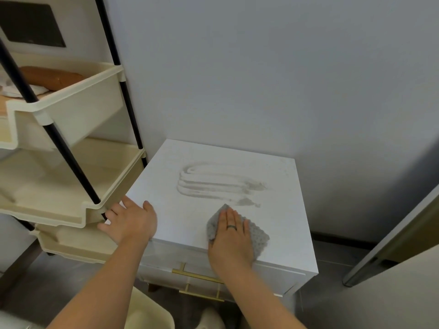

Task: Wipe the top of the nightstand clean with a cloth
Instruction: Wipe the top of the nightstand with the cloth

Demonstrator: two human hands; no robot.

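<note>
Head: cream rack (pixel 78 108) just beside nightstand (pixel 213 155), left.

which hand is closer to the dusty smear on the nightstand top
Right. The right hand presses the grey cloth just in front of the smear; the left hand rests on the front left corner of the nightstand, farther away.

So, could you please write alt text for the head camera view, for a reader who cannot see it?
A person's right hand presses a grey cloth flat on a white nightstand top, near a streaked smear. The left hand rests on the top's left front corner, beside a cream shelf rack.
</note>
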